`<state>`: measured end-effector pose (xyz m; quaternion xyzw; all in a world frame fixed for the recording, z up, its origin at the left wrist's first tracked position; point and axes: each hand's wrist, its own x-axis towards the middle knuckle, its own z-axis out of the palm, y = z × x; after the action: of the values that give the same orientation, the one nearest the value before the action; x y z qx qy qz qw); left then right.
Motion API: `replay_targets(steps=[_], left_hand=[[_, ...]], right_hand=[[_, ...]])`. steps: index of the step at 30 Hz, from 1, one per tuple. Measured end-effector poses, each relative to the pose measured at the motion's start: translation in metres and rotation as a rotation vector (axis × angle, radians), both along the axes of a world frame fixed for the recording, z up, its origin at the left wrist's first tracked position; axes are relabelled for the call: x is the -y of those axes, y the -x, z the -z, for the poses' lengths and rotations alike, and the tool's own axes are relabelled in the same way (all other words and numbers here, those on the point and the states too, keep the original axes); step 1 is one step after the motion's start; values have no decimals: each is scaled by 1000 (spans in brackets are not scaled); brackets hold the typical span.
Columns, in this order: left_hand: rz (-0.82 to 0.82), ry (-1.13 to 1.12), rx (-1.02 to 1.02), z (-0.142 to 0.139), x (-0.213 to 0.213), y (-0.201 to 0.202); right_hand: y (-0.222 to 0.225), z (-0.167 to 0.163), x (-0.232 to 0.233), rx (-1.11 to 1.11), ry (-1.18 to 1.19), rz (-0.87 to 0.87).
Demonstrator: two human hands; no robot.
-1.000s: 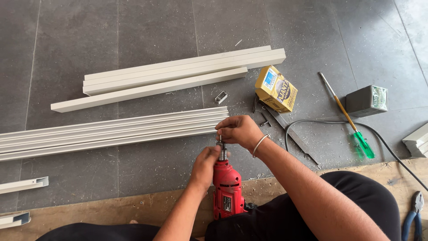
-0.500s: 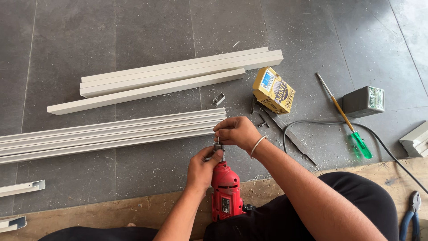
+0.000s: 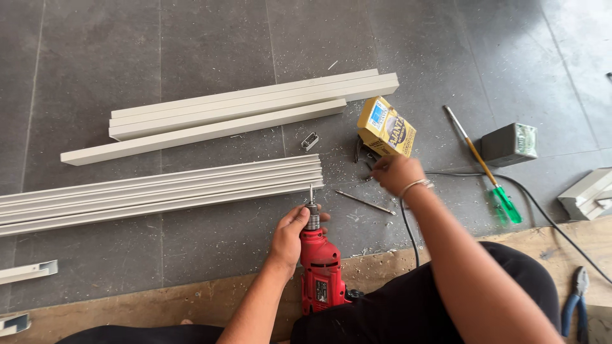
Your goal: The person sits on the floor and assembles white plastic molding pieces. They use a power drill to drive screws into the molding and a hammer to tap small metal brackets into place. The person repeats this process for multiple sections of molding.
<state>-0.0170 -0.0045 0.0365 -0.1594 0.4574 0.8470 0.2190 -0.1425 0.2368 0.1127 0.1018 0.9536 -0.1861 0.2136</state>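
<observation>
While long white plastic strips [image 3: 159,194] lie across the grey tiled floor [image 3: 210,44], the left hand [image 3: 290,236] grips a red drill [image 3: 320,267]; the right hand [image 3: 396,173], fingers curled, hovers beside a yellow box [image 3: 386,127].

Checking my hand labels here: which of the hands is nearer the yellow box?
Right. The right hand is just below the yellow box; the left hand is farther down-left, gripping the red drill.
</observation>
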Motion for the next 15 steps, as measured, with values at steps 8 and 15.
replay_targets(steps=[8,15], left_hand=[[-49,-61,-14,5,2,-3],[-113,-55,7,16,-7,-3]], right_hand=[[-18,9,41,-129,-195,8],[-53,-13,48,-195,150,10]])
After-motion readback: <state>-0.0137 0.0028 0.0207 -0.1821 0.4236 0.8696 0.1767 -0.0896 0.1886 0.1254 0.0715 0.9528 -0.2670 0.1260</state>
